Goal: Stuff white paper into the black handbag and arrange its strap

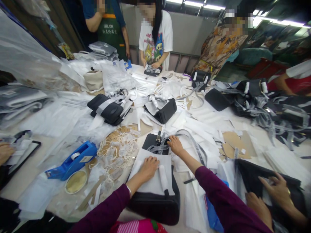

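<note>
A black handbag point(155, 202) lies flat on the table in front of me, its face covered by a white wrapping sheet point(155, 181). My left hand point(148, 167) rests palm down on that sheet. My right hand point(175, 145) reaches to the bag's far end and touches the grey wrapped strap point(160, 148) coiled by the buckle. Both arms wear dark purple sleeves.
A blue tape dispenser point(74, 160) and a pile of string tags point(119, 149) lie to the left. More black bags point(110, 110) and white paper scraps cover the table. A co-worker's hands point(272, 189) handle a black bag at right; other people stand at the far side.
</note>
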Available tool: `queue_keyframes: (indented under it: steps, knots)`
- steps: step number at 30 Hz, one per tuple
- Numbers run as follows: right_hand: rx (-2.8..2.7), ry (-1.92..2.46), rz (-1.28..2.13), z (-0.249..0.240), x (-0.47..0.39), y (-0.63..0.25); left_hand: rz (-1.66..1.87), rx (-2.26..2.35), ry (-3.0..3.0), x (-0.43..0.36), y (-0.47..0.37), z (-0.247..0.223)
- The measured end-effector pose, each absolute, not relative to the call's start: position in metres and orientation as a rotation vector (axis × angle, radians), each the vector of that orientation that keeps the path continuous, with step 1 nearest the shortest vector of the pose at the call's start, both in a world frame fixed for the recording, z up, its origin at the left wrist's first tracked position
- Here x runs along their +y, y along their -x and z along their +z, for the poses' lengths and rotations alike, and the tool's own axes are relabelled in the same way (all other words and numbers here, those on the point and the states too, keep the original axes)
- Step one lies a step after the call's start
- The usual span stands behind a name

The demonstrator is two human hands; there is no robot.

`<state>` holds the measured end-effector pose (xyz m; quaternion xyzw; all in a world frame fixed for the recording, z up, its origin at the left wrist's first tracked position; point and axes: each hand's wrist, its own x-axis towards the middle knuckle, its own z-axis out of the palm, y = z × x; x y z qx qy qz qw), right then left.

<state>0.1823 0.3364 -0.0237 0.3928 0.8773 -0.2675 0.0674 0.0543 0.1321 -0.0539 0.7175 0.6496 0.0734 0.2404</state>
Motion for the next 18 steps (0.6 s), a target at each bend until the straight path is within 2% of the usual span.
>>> queue_keyframes:
  steps: [6, 10, 14, 18]
  knots:
    - [2.228, -0.89, -1.499, 0.016, 0.383, -0.148, 0.261, 1.797, -1.846, 0.137, -0.054, -0.059]
    - [1.93, -0.926, -2.028, 0.019, 0.379, -0.091, 0.402, 1.792, -1.633, 0.143, -0.051, -0.061]
    - [1.79, -1.169, -2.398, -0.004, 0.34, -0.022, 0.839, 1.617, -1.183, 0.153, -0.042, -0.062]
    - [1.777, -1.426, -2.528, -0.021, 0.298, 0.019, 1.28, 1.19, -0.667, 0.162, -0.034, -0.059]
